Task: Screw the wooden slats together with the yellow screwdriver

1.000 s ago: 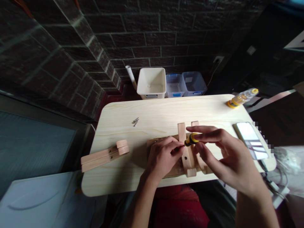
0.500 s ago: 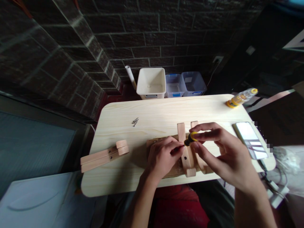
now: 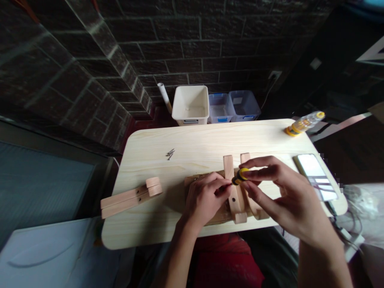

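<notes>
My right hand (image 3: 288,196) grips a short black-and-yellow screwdriver (image 3: 240,176) by its handle, fingertips around the yellow end. The screwdriver points left, over a pale wooden hook-shaped piece (image 3: 237,206) with a dark hole or screw head in it. At the screwdriver's tip, my left hand (image 3: 208,196) has thumb and forefinger pinched together; what lies between them is too small to make out. Beneath my left hand is a brown wooden board (image 3: 220,218), mostly covered. A second wooden hook piece (image 3: 254,206) lies on it, partly behind my right hand.
Two more hook pieces (image 3: 124,202) lie side by side at the table's left. Several loose screws (image 3: 170,154) are on the table (image 3: 210,140). A clear, yellow-based bottle-shaped case (image 3: 304,123) stands back right, near a phone (image 3: 317,176). Bins (image 3: 190,121) stand beyond the far edge.
The screwdriver's handle has turned or tilted slightly in my right fingers. My left hand holds its pinch in the same place. The wooden pieces have not moved on the table.
</notes>
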{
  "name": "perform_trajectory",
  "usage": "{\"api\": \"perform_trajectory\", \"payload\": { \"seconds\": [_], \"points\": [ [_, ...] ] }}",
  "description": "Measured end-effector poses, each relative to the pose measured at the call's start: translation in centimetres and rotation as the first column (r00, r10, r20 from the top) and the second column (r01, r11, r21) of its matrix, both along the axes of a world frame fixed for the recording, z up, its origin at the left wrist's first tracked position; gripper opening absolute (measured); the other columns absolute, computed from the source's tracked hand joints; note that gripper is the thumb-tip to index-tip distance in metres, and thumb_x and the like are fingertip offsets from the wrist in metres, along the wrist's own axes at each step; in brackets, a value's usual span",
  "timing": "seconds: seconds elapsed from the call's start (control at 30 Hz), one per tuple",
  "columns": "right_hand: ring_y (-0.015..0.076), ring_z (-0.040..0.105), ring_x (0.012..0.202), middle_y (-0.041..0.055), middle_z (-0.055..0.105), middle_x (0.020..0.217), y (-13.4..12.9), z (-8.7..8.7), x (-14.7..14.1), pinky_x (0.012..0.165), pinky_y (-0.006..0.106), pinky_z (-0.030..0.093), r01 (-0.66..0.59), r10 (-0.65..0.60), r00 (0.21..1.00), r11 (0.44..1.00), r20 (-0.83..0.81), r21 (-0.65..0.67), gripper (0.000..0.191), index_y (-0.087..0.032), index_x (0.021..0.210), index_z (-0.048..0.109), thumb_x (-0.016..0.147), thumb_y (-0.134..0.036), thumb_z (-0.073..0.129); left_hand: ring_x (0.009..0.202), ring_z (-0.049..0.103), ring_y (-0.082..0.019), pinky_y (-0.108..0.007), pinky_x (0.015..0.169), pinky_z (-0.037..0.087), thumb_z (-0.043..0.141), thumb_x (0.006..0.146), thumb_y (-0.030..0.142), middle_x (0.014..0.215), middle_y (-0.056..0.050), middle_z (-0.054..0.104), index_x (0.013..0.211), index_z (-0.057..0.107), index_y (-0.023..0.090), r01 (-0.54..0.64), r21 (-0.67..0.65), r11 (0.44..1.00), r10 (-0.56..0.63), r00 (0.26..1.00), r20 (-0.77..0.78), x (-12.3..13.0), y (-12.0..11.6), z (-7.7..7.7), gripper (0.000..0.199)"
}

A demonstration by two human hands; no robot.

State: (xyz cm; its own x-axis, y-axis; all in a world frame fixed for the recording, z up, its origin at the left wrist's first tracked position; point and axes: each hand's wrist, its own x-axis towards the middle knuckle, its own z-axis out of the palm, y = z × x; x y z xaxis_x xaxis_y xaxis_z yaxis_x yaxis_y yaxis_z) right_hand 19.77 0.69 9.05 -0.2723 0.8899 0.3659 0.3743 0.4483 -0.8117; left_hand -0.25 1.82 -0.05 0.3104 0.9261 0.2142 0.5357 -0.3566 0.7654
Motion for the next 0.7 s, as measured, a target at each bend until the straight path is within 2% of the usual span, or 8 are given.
{"api": "perform_trajectory", "payload": {
  "seconds": [0.13,0.23,0.3,0.37,0.47,0.6,0.7],
  "points": [
    [0.0255,0.069,0.111,0.0070,0.067,0.114,0.01,-0.37,0.07,0.091,0.039,0.059,0.045,-0.045,0.999,0.999,-0.016,0.021,0.024,-0.028,0.112,0.072,0.094,-0.012,0.075,0.080,0.071,-0.013,-0.025,0.073,0.051,0.071,0.095,0.019,0.093,0.002,0.077,0.097,0.080,0.027,0.014,-0.009,1.000,-0.014,1.000,-0.004,-0.03,-0.08,-0.18,0.012],
    [0.0270,0.067,0.122,0.0083,0.070,0.123,-0.25,-0.18,0.11,0.100,0.041,0.058,0.022,-0.023,0.999,1.000,-0.024,-0.014,0.025,-0.028,0.114,0.070,0.096,-0.011,0.071,0.082,0.072,-0.013,-0.025,0.074,0.051,0.070,0.096,0.020,0.094,0.002,0.078,0.099,0.079,0.027,0.012,-0.018,1.000,-0.012,1.000,-0.005,-0.04,-0.11,-0.33,0.012],
    [0.0271,0.066,0.128,0.0086,0.071,0.132,-0.45,0.04,0.18,0.100,0.038,0.060,0.011,-0.012,1.000,0.999,-0.020,-0.048,0.026,-0.028,0.117,0.069,0.097,-0.011,0.069,0.082,0.072,-0.012,-0.025,0.074,0.051,0.070,0.096,0.021,0.095,0.002,0.078,0.100,0.079,0.027,0.009,-0.020,1.000,-0.009,1.000,0.000,-0.03,-0.11,-0.34,0.011],
    [0.0260,0.070,0.125,0.0079,0.073,0.133,-0.58,0.20,0.28,0.091,0.032,0.063,0.017,-0.018,1.000,0.998,-0.007,-0.066,0.027,-0.028,0.118,0.069,0.097,-0.011,0.070,0.080,0.071,-0.012,-0.024,0.073,0.051,0.071,0.096,0.022,0.094,0.002,0.078,0.099,0.079,0.026,0.010,-0.022,1.000,-0.010,1.000,0.008,0.00,-0.10,-0.28,0.010],
    [0.0248,0.072,0.119,0.0074,0.075,0.128,-0.56,0.23,0.40,0.086,0.030,0.064,0.018,-0.018,1.000,0.997,0.009,-0.069,0.026,-0.029,0.117,0.071,0.098,-0.012,0.070,0.078,0.070,-0.012,-0.024,0.072,0.050,0.071,0.096,0.021,0.094,0.002,0.077,0.098,0.079,0.026,0.006,-0.024,1.000,-0.006,1.000,0.011,0.05,-0.05,-0.11,0.010],
    [0.0260,0.070,0.116,0.0082,0.073,0.120,-0.26,-0.07,0.33,0.092,0.037,0.064,-0.006,0.004,0.999,0.999,-0.046,-0.043,0.022,-0.028,0.112,0.073,0.098,-0.012,0.071,0.079,0.071,-0.013,-0.025,0.074,0.051,0.072,0.095,0.019,0.093,0.002,0.078,0.096,0.080,0.026,0.002,-0.010,1.000,-0.002,1.000,0.001,0.06,0.01,0.02,0.011],
    [0.0261,0.069,0.111,0.0079,0.070,0.114,-0.07,-0.32,0.19,0.090,0.040,0.063,0.015,-0.018,0.996,0.999,-0.091,-0.032,0.021,-0.028,0.109,0.073,0.095,-0.013,0.075,0.080,0.072,-0.013,-0.025,0.074,0.052,0.072,0.094,0.018,0.093,0.001,0.078,0.097,0.080,0.026,0.007,-0.003,1.000,-0.007,1.000,0.000,0.01,0.02,-0.03,0.012]
  ]
}}
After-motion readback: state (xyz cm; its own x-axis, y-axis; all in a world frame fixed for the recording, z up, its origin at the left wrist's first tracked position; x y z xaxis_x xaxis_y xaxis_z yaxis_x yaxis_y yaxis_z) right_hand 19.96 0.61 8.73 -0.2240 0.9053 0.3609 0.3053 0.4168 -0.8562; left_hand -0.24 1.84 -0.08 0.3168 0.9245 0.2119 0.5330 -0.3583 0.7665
